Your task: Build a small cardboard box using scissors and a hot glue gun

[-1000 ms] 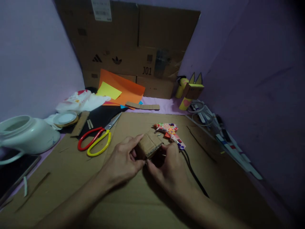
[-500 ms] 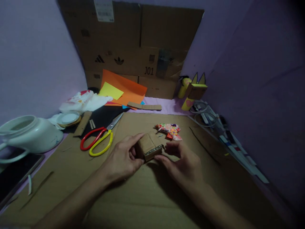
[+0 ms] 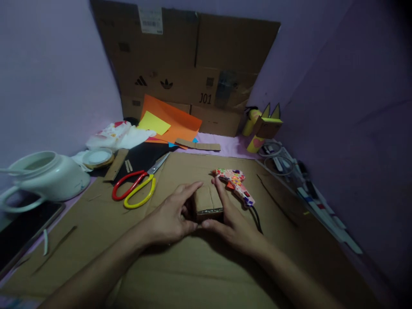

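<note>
The fingers (image 3: 190,189) of the left hand (image 3: 170,218) press the left side of a small cardboard block (image 3: 207,201). The right hand (image 3: 232,219) curls around its right side. Both hands hold it tight between them. The block is down on a big flat cardboard sheet (image 3: 193,266), near the middle. The sheet is brown and a bit rough.

A glue gun (image 3: 236,182) with bright dots lies just beside the right hand. Scissors (image 3: 137,189) with one red and one yellow loop lie to the left.

At the back, a big brown box (image 3: 231,47) stands against the purple wall (image 3: 48,73). It says "J01" and has two Adidas marks. Its white sticker (image 3: 150,19) is too small to read. Smooth orange paper (image 3: 175,122) leans on it.
</note>
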A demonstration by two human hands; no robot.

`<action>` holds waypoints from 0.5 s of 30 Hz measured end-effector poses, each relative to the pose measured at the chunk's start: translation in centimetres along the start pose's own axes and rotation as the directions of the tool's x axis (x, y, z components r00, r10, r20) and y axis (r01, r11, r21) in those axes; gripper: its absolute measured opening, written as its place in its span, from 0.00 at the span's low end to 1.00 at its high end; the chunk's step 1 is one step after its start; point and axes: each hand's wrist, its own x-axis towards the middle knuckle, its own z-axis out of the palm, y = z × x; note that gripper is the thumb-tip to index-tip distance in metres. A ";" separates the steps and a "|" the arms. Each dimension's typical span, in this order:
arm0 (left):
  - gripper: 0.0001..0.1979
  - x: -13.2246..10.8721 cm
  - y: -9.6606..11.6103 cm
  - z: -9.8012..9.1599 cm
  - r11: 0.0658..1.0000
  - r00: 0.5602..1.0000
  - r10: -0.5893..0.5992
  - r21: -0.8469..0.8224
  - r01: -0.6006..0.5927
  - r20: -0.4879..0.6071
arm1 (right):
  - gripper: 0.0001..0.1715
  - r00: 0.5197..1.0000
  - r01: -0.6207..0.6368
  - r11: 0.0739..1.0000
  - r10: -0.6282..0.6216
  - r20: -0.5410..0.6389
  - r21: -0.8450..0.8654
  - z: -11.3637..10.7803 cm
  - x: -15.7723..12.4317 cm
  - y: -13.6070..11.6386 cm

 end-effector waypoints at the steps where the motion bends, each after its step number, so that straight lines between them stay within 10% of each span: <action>1: 0.40 0.0 -0.2 0.1 1.000 1.000 -0.018 -0.017 0.018 0.009 | 0.58 1.000 0.002 1.000 -0.002 0.005 -0.002 0.0 0.0 0.0; 15: 0.39 0.4 -1.9 1.1 0.996 0.993 0.078 0.053 -0.073 -0.089 | 0.53 0.999 0.016 1.000 -0.015 0.031 -0.023 0.0 0.2 -0.1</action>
